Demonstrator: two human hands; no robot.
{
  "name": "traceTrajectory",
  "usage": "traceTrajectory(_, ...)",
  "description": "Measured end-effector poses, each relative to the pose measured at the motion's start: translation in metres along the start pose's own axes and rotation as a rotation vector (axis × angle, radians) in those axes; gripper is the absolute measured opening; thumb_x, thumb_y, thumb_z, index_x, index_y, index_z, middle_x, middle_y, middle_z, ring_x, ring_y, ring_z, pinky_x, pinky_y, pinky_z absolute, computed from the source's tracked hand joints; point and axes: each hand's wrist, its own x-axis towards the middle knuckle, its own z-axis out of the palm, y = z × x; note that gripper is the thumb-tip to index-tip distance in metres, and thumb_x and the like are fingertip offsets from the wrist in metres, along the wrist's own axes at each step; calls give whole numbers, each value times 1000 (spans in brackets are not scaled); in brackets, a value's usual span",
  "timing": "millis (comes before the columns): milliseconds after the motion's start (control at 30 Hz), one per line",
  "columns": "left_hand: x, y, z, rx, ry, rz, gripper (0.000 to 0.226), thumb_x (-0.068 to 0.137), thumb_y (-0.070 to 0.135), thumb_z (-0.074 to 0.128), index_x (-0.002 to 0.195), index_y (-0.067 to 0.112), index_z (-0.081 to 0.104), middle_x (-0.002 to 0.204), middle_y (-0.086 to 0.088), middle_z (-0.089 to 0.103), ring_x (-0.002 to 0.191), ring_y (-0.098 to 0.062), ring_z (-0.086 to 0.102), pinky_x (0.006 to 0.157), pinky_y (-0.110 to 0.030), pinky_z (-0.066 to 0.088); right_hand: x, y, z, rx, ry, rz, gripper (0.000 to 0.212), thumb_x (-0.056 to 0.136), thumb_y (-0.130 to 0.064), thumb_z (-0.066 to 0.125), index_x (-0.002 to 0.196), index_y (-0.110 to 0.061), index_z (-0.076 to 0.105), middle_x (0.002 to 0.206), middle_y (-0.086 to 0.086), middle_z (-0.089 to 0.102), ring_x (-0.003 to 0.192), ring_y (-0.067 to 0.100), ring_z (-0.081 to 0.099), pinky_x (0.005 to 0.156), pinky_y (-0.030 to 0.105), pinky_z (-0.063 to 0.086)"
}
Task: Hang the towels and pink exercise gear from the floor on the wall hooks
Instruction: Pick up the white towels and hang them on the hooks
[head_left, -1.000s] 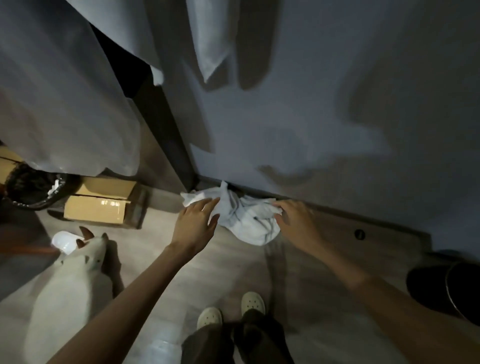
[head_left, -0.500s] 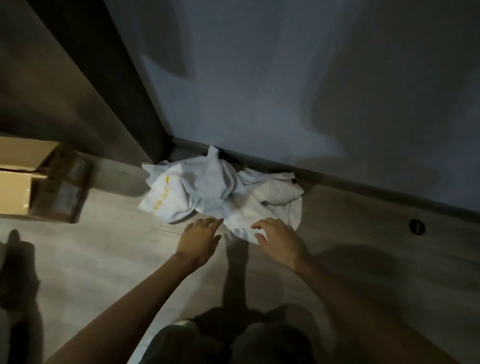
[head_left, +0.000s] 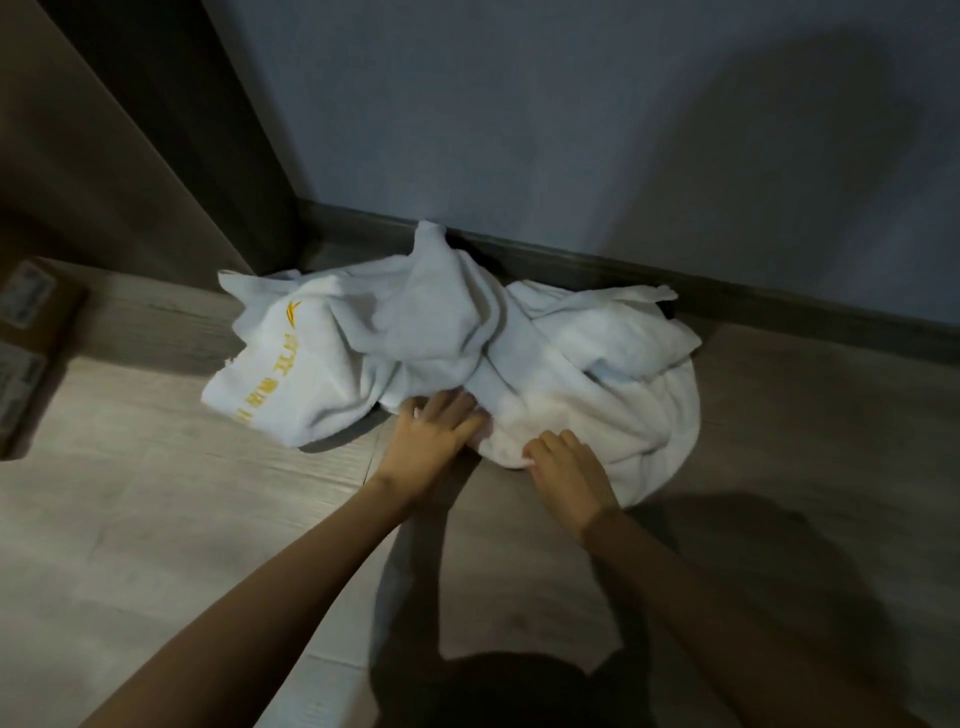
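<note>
Wood-look floor (head_left: 156, 519) meets a grey wall (head_left: 571, 130) and dark baseboard (head_left: 779, 296) in dim light. Crumpled white towels (head_left: 441, 322) lie heaped on the floor against the baseboard, one with yellow lettering at the pile's 9 o'clock side. Left hand (head_left: 436, 441) rests flat on the pile's near edge, grip released, fingers spread. Right hand (head_left: 566, 467) presses the pile at 6 o'clock, fingers curled onto the cloth; whether they pinch it I cannot tell. Cardboard box (head_left: 26, 343) sits at far left.

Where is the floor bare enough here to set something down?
Bare floor lies between the cardboard box and the towels, left of the left hand; more lies right of the right hand. Crowded: the corner by the baseboard.
</note>
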Motion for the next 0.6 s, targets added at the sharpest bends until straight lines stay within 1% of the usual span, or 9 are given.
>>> traceTrajectory(33, 3, 2, -7, -18, 14, -24, 28, 79, 29, 47, 97, 25, 68, 105, 0, 69, 94, -23, 66, 72, -36, 51, 0, 3, 0, 58, 50, 25, 20, 69, -14, 78, 79, -18, 61, 78, 3, 63, 71, 21, 61, 61, 30, 52)
traceTrajectory(100, 4, 5, -30, -63, -22, -98, 18, 77, 24, 55, 92, 25, 66, 99, 2, 69, 91, -22, 66, 74, -36, 49, -10, 0, -26, 213, 114, 61, 8, 88, -19, 60, 92, -12, 60, 90, 8, 64, 84, 23, 62, 75, 35, 52)
traceTrajectory(133, 5, 6, -43, -96, -51, -145, 17, 78, 20, 60, 94, 23, 63, 100, 0, 68, 92, -24, 65, 77, -37, 48, -16, -5, -48, 329, 133, 137, 21, 95, -25, 47, 103, -11, 60, 99, 8, 64, 93, 22, 60, 82, 34, 48)
traceTrajectory(200, 9, 11, -79, -269, -80, -233, 13, 89, 19, 55, 102, 19, 56, 104, -4, 65, 94, -29, 60, 81, -38, 45, -32, -13, -100, 433, 211, 197, 34, 99, -31, 36, 118, -11, 55, 107, 7, 64, 98, 20, 58, 82, 30, 44)
traceTrajectory(267, 17, 15, -131, -502, -31, -289, 15, 97, 24, 43, 106, 16, 52, 104, -9, 61, 91, -31, 58, 78, -39, 45, -47, -26, -165, 508, 272, 121, 23, 99, -20, 36, 114, -8, 48, 99, 10, 61, 88, 21, 59, 73, 32, 47)
traceTrajectory(333, 30, 19, -194, -638, 39, -306, 21, 98, 31, 39, 107, 17, 52, 102, -8, 61, 89, -29, 59, 74, -40, 48, -63, -36, -233, 623, 352, 86, 9, 98, -16, 37, 101, -15, 45, 93, 4, 57, 79, 14, 57, 66, 23, 44)
traceTrajectory(433, 49, 19, -297, -728, 143, -292, 22, 98, 33, 34, 103, 19, 51, 98, -4, 62, 89, -23, 59, 74, -40, 48, -88, -55, -339, 686, 399, 115, 9, 98, -20, 34, 93, -20, 41, 80, -7, 53, 70, 1, 51, 57, 6, 38)
traceTrajectory(500, 58, 11, -373, -779, 206, -298, 19, 98, 31, 36, 102, 22, 52, 98, 1, 63, 89, -19, 59, 76, -38, 48, -108, -70, -407, 723, 399, 139, 10, 99, -18, 34, 92, -18, 42, 78, -4, 53, 69, 9, 50, 54, 11, 36)
traceTrajectory(600, 67, -1, -487, -803, 236, -301, 17, 98, 33, 37, 102, 27, 52, 99, 7, 63, 90, -15, 59, 80, -37, 48, -140, -97, -510, 619, 428, 49, 10, 99, -15, 34, 100, -13, 44, 89, 4, 55, 78, 20, 52, 64, 24, 34)
